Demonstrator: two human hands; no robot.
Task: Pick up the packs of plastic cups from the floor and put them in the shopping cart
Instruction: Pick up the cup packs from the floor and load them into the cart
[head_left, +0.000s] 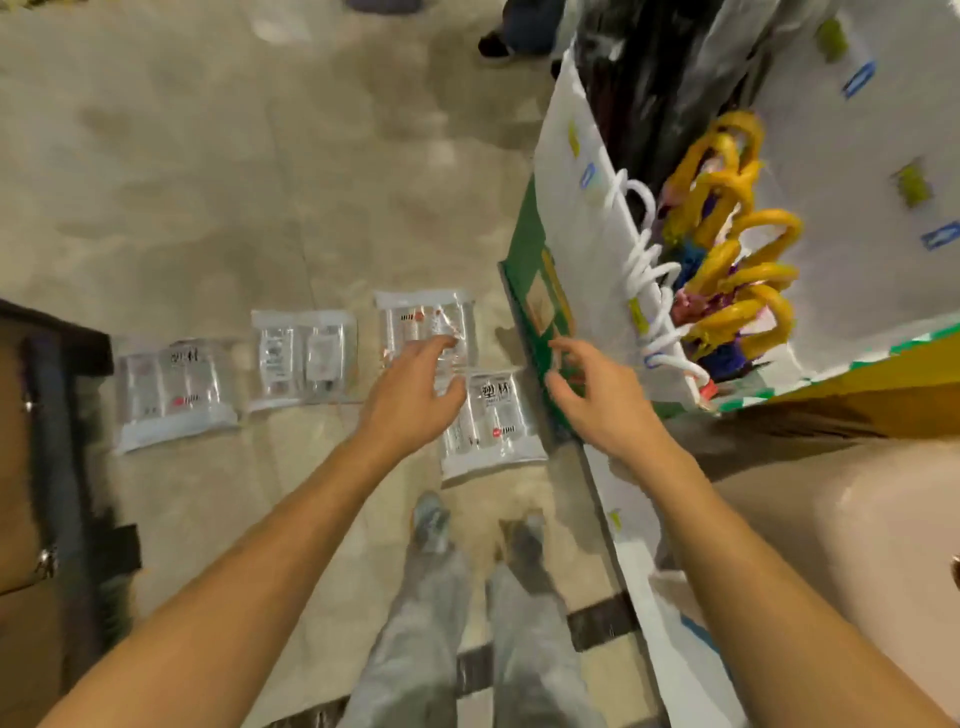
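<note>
Several clear packs of plastic cups lie flat on the beige floor. One pack (174, 392) is at the left, another (304, 358) beside it, a third (423, 325) farther back, and a fourth (491, 421) nearest my feet. My left hand (415, 392) hovers above the two right-hand packs, fingers spread, holding nothing. My right hand (592, 395) is open too, over the green edge of the display stand. The shopping cart (57, 467) shows as a dark frame at the left edge.
A white and green display stand (587, 249) with yellow-handled umbrellas (737, 270) rises at the right. My two feet (478, 530) stand just behind the nearest pack. Another person's shoe (496, 47) is at the top.
</note>
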